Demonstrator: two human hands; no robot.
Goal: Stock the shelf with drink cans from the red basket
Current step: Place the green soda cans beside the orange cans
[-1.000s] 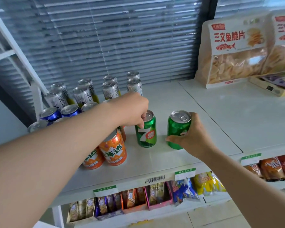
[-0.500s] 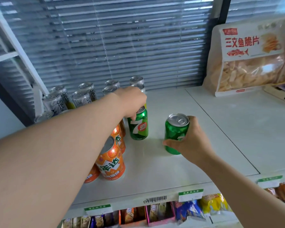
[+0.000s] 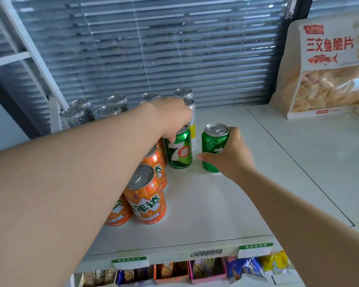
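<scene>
Two green 7-Up cans stand upright on the white shelf [image 3: 226, 204]. My left hand [image 3: 172, 117] grips the top of the left green can [image 3: 180, 150], which stands right behind the orange cans and in front of a silver and yellow can [image 3: 192, 114]. My right hand [image 3: 230, 154] wraps the side of the right green can [image 3: 212, 146], a short gap to the right. A row of orange cans [image 3: 147, 195] runs forward under my left forearm. The red basket is out of view.
Silver cans [image 3: 112, 106] line the back left of the shelf by the window blinds. A large bag of fish crisps [image 3: 327, 69] leans at the back right. Below the shelf edge with price tags [image 3: 255, 248] sit snack boxes and packets.
Both green cans have been pushed back along the shelf, away from its front edge. The left one now stands next to the silver and yellow can. The view has moved closer.
</scene>
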